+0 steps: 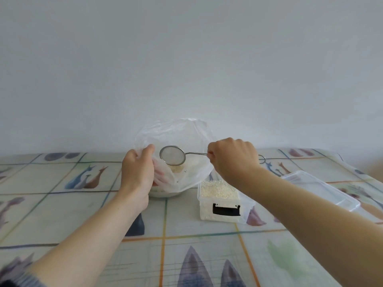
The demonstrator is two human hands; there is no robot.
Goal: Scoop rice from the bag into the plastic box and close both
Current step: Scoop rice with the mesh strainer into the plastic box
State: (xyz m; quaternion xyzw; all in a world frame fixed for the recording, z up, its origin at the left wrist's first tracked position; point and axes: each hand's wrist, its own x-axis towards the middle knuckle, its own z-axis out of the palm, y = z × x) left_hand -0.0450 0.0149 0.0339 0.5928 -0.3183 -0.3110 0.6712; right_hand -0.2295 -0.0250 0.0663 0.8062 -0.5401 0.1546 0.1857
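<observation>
Mid-scoop: grips translucent plastic bag [180, 132] in left hand [137, 169], round steel mesh strainer [172, 155] in right hand [232, 157]; next demands level transfer.

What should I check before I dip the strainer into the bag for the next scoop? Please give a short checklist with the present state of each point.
1. Left hand holds the bag mouth open: ok.
2. Right hand grips the strainer by its handle: ok.
3. Strainer is over the bag mouth, not over the table: ok.
4. Rice is visible in the bag: ok.
5. Box is open, and its lid lies to its right: ok.
6. Box has room for another scoop: cannot tell; the rice looks high.
</observation>
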